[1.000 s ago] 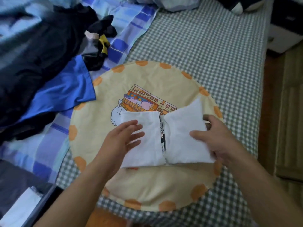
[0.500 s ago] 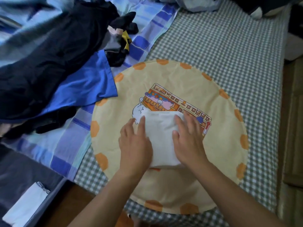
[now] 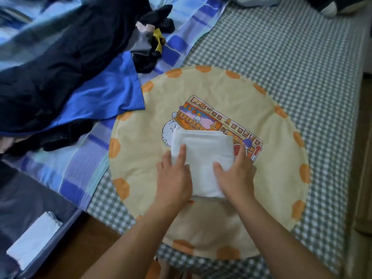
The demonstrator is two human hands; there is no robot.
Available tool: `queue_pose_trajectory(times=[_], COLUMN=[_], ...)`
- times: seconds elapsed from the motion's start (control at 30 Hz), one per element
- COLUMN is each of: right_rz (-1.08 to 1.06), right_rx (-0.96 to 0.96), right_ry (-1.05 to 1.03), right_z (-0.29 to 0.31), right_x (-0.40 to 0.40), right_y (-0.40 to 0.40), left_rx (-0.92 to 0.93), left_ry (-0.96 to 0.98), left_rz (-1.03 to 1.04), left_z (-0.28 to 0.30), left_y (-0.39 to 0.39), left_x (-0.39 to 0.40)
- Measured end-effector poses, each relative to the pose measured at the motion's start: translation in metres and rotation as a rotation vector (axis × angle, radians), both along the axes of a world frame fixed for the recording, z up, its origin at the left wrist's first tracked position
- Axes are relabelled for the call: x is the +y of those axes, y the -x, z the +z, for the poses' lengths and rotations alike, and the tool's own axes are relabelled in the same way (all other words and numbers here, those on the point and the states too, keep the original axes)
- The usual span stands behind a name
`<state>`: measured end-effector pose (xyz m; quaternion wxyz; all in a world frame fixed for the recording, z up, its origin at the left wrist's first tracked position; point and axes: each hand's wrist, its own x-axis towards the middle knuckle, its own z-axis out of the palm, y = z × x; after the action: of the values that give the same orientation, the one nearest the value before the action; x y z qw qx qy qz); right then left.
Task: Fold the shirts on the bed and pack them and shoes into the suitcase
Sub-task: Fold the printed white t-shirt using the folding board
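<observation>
White shirt (image 3: 202,158) folded into small packet, lies on round yellow cushion (image 3: 281,178) on bed (image 3: 302,57). Left hand (image 3: 174,178) and right hand (image 3: 234,174) press flat on it, fingers straight, grasping nothing. Folding step looks finished; next move probably lift packet, carry to suitcase (image 3: 30,208) at lower left.

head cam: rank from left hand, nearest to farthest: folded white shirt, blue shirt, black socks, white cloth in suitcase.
From the left hand:
1. Folded white shirt, under the fingers.
2. Blue shirt, up and left.
3. White cloth in the suitcase, lower left; black socks, top. Too close to call.
</observation>
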<state>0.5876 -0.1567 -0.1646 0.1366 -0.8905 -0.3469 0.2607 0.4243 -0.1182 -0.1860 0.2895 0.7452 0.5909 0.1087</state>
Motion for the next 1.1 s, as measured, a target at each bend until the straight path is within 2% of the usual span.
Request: queue_pose_trajectory(times=[0.07,0.1,0.17,0.23,0.3,0.37,0.4,0.43,0.53,0.6,0.67,0.73,0.8,0.87,0.97,1.03,1.1], right_rz=[-0.077,-0.022,0.133,0.241,0.216,0.072,0.004,-0.055,-0.226,-0.379,-0.573,-0.648,-0.566,-0.436,-0.136,0.094,0.278], right_rx=[0.172,0.217,0.163,0.038,-0.014,0.062,0.113,0.168,0.296,0.407,0.659,0.938,1.118,1.144,1.001,0.872,0.83], right_ry=[0.138,0.182,0.109,-0.063,-0.157,-0.152,-0.118,-0.069,-0.018,-0.041,-0.12,-0.108,-0.009,0.05,0.127,0.189,0.243], right_z=[0.007,0.008,0.014,0.018,0.019,0.019,0.018,0.015,0.005,0.002,0.006,0.023,0.048,0.063,0.068,0.064,0.055], right_x=[-0.019,-0.026,-0.02,-0.001,0.016,0.014,0.006,-0.004,-0.024,-0.023,-0.024,-0.034,-0.05,-0.065,-0.077,-0.075,-0.07], right_y=[0.005,0.003,-0.014,-0.042,-0.066,-0.074,-0.069,-0.06,-0.027,-0.016,-0.02,-0.028,-0.024,-0.006,0.051,0.108,0.174], left_rx=[-0.158,-0.188,-0.154,-0.013,0.131,0.244,0.289,0.307,0.218,0.157,0.101,-0.092,-0.421,-0.62,-0.761,-0.79,-0.824], left_ry=[0.264,0.37,0.51,0.567,0.39,0.023,-0.078,-0.079,0.279,0.408,0.533,0.695,0.87,0.955,0.944,0.902,0.839], left_rz=[0.129,0.202,0.229,0.114,0.057,0.046,0.059,0.105,0.266,0.332,0.375,0.454,0.577,0.646,0.741,0.853,0.982], left_z=[0.011,0.022,0.042,0.064,0.083,0.082,0.078,0.07,0.044,0.037,0.042,0.056,0.072,0.088,0.103,0.102,0.098], left_y=[-0.003,-0.007,-0.015,-0.019,-0.017,-0.014,-0.015,-0.02,-0.043,-0.051,-0.045,-0.027,0.002,0.042,0.114,0.173,0.237], left_x=[-0.019,-0.03,-0.054,-0.076,-0.077,-0.053,-0.039,-0.025,0.006,0.018,0.024,0.019,-0.005,-0.044,-0.099,-0.129,-0.154])
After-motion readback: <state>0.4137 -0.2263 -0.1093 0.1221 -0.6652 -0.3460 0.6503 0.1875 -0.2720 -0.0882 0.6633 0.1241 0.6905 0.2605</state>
